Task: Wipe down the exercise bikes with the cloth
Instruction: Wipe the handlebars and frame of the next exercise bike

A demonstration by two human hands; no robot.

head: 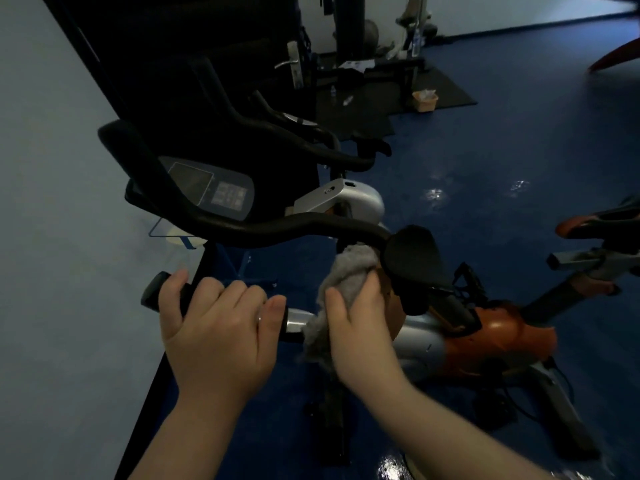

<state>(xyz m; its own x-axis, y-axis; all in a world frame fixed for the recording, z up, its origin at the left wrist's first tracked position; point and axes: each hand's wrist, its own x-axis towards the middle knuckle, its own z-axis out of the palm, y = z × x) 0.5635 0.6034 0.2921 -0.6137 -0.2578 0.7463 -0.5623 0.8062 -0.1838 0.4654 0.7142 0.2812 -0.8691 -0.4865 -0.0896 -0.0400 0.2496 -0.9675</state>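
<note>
A crumpled grey cloth (341,289) is held low in the middle of the view, bunched against the near handlebar (294,322) of an exercise bike (485,330), just below the black saddle (412,258); its lower end is draped over the silver section of the bar. The cloth is gripped by the right hand (360,327), whose fingers are curled round it and pressed together, with the thumb laid along the near side. The black foam end of the same bar is grasped by the left hand (214,327); its fingers are wrapped over the top, slightly apart, and a ring is worn on one of them. The bike's body is seen in orange and silver to the right; a console (211,188) with a small screen and keypad is framed by curved black handlebars (242,226) above the hands. A glossy blue floor (502,150) lies beneath; a pale blue wall (52,202) is seen on the left; further gym equipment and a black mat (446,91) are seen dimly beyond.
</note>
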